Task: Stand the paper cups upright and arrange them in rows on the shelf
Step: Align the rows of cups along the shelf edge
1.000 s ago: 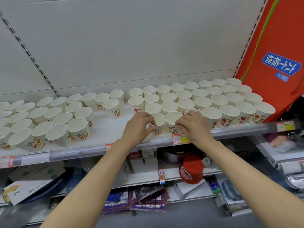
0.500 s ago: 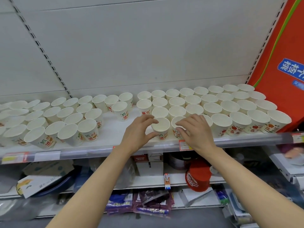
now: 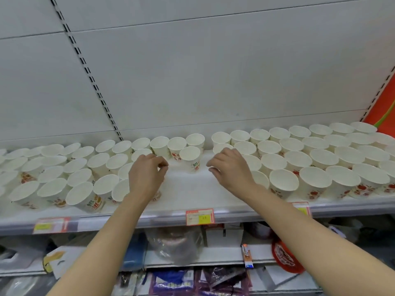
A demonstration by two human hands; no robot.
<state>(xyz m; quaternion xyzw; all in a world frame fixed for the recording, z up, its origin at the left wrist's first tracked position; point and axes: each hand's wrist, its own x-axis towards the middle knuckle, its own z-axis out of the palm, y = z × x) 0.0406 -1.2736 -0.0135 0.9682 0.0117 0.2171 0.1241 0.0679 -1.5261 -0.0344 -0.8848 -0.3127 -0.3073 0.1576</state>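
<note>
Both hands hover over the shelf (image 3: 192, 197), loosely curled and holding nothing: left hand (image 3: 147, 176), right hand (image 3: 232, 169). Between them 1 stray paper cup (image 3: 190, 159) stands upright, apart from the rows. Likely next: nudge it into line with its neighbours.

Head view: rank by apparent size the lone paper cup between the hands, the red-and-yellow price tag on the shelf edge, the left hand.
1. Left hand, nearest the camera, so it looks biggest.
2. Red-and-yellow price tag and lone white paper cup: too alike to rank.
</note>
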